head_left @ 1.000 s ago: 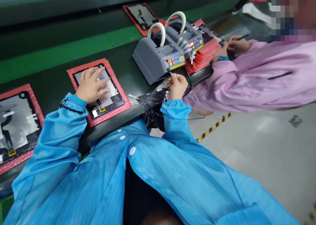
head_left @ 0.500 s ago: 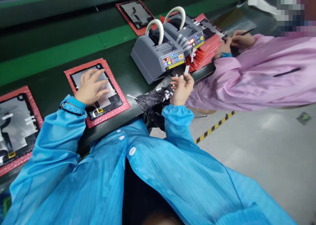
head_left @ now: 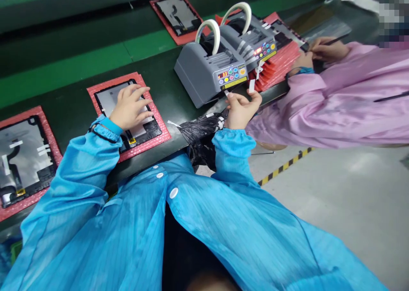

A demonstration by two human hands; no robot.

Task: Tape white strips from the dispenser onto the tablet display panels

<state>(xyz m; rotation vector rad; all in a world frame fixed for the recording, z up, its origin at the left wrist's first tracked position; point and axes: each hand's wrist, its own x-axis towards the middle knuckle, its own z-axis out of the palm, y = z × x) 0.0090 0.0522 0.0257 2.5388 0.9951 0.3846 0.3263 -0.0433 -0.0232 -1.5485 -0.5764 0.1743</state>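
Clearly, dark bench (head_left: 171, 97) separates red bubble-wrap (head_left: 159, 119) from tape dispenser (head_left: 204, 71).

Near the top middle, the front gray tape machine (head_left: 200, 76) has a little screen (head_left: 223, 75) with a red 33. The yellow strip (head_left: 234, 83) under it has words too tiny to read. The back tape machine's (head_left: 252, 41) red numbers (head_left: 257, 51) are too blurry.
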